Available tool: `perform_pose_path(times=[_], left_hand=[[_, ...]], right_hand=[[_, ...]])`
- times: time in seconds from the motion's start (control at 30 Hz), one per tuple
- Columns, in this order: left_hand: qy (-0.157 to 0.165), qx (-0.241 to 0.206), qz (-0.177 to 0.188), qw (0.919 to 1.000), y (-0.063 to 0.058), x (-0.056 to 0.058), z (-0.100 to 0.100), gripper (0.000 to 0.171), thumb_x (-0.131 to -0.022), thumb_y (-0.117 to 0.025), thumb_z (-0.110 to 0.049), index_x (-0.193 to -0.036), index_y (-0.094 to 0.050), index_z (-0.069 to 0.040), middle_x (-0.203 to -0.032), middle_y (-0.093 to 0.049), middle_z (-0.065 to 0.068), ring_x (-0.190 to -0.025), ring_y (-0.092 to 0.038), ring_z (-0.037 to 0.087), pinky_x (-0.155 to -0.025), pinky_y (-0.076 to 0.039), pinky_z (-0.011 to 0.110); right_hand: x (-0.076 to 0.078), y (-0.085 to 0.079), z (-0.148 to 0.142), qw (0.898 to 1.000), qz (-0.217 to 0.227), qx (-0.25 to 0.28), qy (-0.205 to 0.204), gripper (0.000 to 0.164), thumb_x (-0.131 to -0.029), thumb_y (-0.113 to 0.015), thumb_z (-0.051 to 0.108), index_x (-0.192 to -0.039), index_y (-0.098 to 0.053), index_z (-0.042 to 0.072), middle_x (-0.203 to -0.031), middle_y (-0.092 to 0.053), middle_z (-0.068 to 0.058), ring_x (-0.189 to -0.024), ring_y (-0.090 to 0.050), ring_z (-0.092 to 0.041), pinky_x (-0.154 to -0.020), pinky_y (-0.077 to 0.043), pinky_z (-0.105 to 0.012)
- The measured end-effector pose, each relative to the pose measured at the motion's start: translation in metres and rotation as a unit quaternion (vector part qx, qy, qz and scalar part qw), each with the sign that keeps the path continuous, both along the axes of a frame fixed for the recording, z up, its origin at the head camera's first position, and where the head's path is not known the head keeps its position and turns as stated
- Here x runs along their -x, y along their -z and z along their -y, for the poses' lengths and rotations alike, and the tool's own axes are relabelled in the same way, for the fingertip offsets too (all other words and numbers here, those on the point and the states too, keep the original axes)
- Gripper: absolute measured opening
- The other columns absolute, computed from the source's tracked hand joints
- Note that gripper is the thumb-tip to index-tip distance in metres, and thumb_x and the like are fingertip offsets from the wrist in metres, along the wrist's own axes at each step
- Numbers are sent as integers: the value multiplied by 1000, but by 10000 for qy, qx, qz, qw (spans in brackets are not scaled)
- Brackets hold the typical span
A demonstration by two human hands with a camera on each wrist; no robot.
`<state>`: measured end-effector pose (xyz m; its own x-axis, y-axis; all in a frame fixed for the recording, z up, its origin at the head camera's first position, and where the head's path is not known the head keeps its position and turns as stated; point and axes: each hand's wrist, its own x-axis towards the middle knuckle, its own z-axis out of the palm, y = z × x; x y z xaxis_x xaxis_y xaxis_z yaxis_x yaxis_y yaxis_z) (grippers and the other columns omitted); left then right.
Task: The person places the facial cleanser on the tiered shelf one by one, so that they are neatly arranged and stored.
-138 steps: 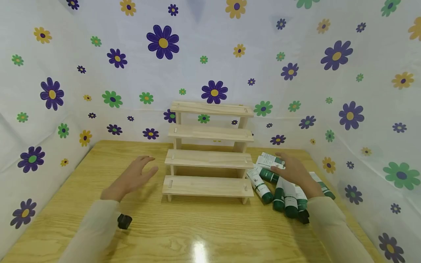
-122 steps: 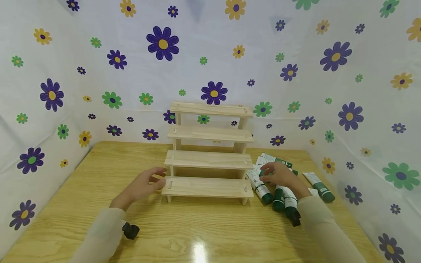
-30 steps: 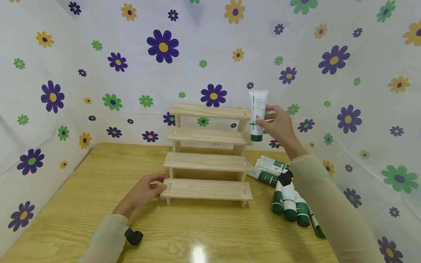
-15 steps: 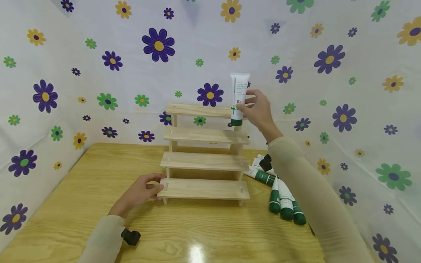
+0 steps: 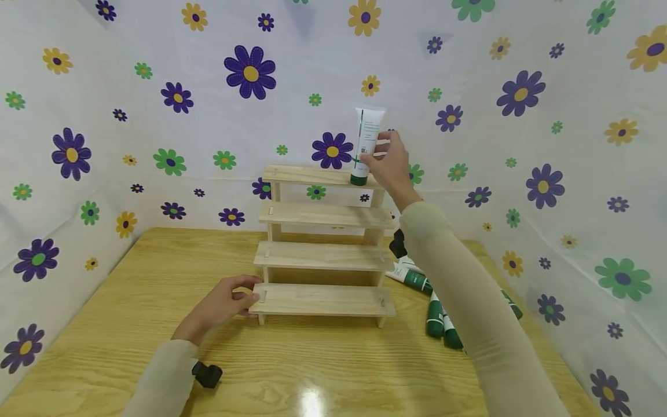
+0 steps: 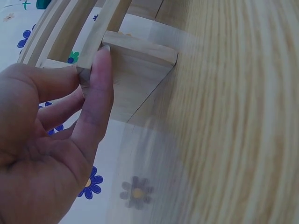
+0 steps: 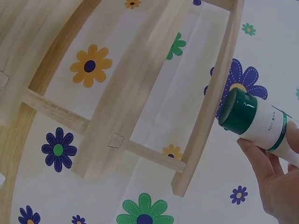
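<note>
Flowered cloth (image 5: 297, 110) behind — right hand (image 5: 392, 166) pinches white tube (image 5: 369, 128) above its green cap (image 5: 358, 180) — left hand (image 5: 221, 303) grips wooden rack (image 5: 323, 300).

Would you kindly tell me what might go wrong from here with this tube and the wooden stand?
The tube is held cap-down by the right hand at the narrow top shelf, so it might tip if released off-centre. The left hand pinches the lowest shelf; a tug could shift the stand. The right sleeve partly hides other tubes, so lowering it might knock them.
</note>
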<state>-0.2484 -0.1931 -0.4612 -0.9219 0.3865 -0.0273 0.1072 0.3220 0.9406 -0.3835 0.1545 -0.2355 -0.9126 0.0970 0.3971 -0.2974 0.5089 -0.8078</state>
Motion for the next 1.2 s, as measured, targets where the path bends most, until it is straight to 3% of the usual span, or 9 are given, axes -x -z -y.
perform_pose_path(times=[0.27,0.57,1.2], left_hand=[[93,-55,-25,9999,-1,0,1,46,-106,-58,-10,-147,-47,6,-141,-52,31,-103,-70,23,-79,-66,34],[65,8,57,10000,-3,-1,-1,47,-106,-59,-12,-147,-46,6,-143,-51,31,-104,-70,22,-80,-66,34],[88,20,-49,9999,-5,-2,1,46,-105,-58,-10,-147,-47,7,-141,-51,32,-103,-70,23,-78,-66,33]], right_hand=[[9,-3,13,9999,-87,142,-5,57,-96,-72,10,-144,-43,7,-133,-64,-20,-116,-68,-32,-101,-58,-39],[15,-1,27,9997,57,214,-108,56,-98,-71,11,-145,-41,11,-135,-63,-16,-119,-67,-29,-105,-56,-38],[21,8,46,9990,-143,292,-306,53,-99,-68,7,-144,-42,9,-133,-63,-17,-116,-66,-31,-107,-55,-40]])
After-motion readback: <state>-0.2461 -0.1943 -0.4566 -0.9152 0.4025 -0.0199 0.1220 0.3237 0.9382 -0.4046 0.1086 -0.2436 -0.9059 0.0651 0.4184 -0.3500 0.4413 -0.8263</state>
